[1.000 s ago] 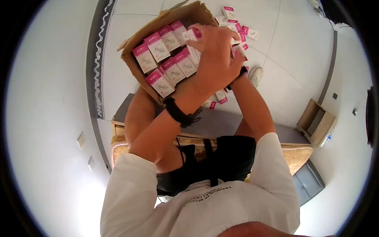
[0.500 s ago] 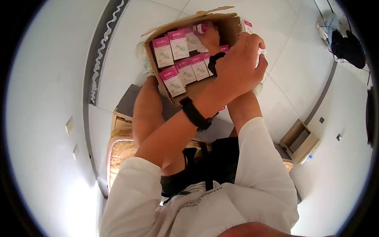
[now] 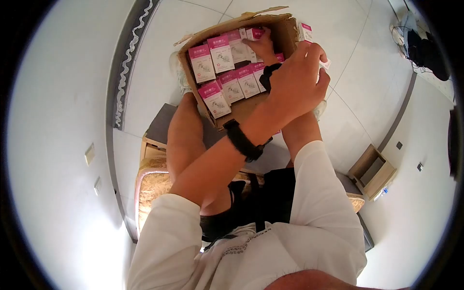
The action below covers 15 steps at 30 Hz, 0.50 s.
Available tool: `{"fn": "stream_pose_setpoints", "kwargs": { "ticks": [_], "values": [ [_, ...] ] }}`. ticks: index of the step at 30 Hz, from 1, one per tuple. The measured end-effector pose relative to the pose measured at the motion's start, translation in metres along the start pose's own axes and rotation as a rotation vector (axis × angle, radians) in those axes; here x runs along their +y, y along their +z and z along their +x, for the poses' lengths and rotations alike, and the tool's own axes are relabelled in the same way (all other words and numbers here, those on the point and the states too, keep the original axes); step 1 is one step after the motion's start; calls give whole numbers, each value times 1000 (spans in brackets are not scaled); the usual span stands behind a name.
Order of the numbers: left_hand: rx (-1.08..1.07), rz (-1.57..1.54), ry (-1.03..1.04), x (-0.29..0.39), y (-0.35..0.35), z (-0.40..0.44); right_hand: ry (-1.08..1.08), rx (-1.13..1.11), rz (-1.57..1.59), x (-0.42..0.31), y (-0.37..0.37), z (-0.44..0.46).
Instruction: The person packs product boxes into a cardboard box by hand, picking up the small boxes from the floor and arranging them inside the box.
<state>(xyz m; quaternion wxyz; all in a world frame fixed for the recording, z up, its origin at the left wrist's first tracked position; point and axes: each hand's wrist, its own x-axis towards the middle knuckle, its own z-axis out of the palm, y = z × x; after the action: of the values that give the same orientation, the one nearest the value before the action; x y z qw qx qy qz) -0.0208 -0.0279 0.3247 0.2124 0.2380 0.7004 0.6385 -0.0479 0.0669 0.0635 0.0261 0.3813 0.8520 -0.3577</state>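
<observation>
A worn cardboard carton (image 3: 285, 36) holds several small pink-and-white boxes (image 3: 221, 53), standing in two rows. My arms are crossed, the left over the right. Inside the carton, at its far side, my right hand (image 3: 262, 49) grips a small pink-and-white box (image 3: 254, 34) between thumb and fingers. My left hand (image 3: 299, 72) is past the carton's right edge with its fingers curled. Between its thumb and forefinger shows part of another pink-and-white box (image 3: 326, 63), mostly hidden by the hand.
Another small box (image 3: 305, 32) stands on the tiled floor just right of the carton. My legs straddle the carton's near side. A wooden box-like unit (image 3: 371, 171) is at the right, dark bags and cables (image 3: 425, 55) at the far right. A wall runs along the left.
The whole view has shifted slightly to the right. My right hand's fingers have settled around the box at the carton's far side. My left hand stays beside the carton.
</observation>
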Motion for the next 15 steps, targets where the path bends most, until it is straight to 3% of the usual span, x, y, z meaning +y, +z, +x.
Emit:
{"fn": "stream_pose_setpoints", "kwargs": {
  "ticks": [2, 5, 8, 10, 15],
  "values": [
    [14, -6, 23, -3, 2, 1, 29, -74, 66, -11, -13, -1],
    [3, -6, 9, -3, 2, 0, 45, -73, -77, -23, -22, -3],
    [-27, 11, -17, -1, 2, -1, 25, 112, -172, -27, -14, -7],
    [-36, 11, -18, -2, 1, 0, 65, -50, -266, -26, -7, -4],
    [-64, 17, -34, -4, 2, 1, 36, -10, -13, -19, -14, -6]
  ]
}}
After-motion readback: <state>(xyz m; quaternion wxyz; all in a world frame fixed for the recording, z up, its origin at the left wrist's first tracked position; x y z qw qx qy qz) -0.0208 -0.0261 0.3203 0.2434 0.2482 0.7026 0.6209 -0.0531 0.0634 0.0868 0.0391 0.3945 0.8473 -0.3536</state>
